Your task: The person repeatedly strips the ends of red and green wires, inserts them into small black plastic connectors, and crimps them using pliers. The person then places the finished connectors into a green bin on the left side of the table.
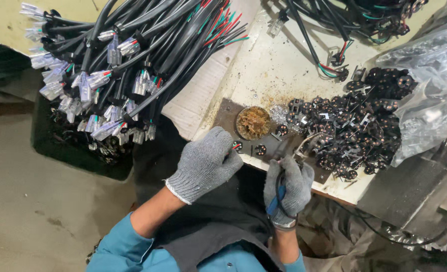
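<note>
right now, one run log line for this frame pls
left hand: gloved, pinching wire end at dark plate | right hand: gloved, gripping blue-handled tool | black round parts: heaped right | cable bundle: upper left

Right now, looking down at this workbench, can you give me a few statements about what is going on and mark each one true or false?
1. Both hands wear grey knit gloves. True: the left hand and the right hand are both gloved.
2. The right hand holds a tool with a blue handle. True.
3. The round dish on the dark plate is full of clear water. False: it holds brown, crumbly stuff.
4. The pile of small black parts lies left of the dish. False: it lies to its right, beside a clear plastic bag.
5. A big bundle of black cables with clear plugs hangs over the bench's left end. True.
</note>
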`<state>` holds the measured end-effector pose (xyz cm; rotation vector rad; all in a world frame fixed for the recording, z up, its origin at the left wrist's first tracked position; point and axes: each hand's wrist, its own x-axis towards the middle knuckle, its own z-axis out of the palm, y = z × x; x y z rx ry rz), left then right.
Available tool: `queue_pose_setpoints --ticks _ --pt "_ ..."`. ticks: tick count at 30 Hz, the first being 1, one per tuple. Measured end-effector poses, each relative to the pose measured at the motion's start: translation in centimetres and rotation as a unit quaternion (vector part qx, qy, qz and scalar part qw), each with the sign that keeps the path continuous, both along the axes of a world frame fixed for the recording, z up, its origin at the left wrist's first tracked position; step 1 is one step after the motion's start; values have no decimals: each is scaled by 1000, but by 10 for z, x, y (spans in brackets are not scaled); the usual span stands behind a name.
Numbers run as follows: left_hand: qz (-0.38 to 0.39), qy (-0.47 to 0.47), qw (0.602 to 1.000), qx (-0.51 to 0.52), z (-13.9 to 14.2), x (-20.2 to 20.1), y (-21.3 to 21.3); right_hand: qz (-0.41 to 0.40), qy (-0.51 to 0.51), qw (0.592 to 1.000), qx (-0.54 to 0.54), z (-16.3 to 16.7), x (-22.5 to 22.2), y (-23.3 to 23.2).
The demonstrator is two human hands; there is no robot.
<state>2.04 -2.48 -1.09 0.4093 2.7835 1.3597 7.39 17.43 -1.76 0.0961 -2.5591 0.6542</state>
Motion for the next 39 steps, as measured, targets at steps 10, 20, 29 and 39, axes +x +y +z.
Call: queue_pose_setpoints --ticks 10,20,29,39 --pt "-9 19 999 36 7 -5 -5 -44 -39 998 -11 -12 13 5" --pt "-10 -8 999 44 10 -6 -3 -19 -66 997 -46 10 -4 -11" --pt "5 7 999 41 -3 -3 2 -2 -56 998 -3 -6 -4 -2" --pt "29 45 995 83 6 5 -2 46 1 999 0 49 -33 -5"
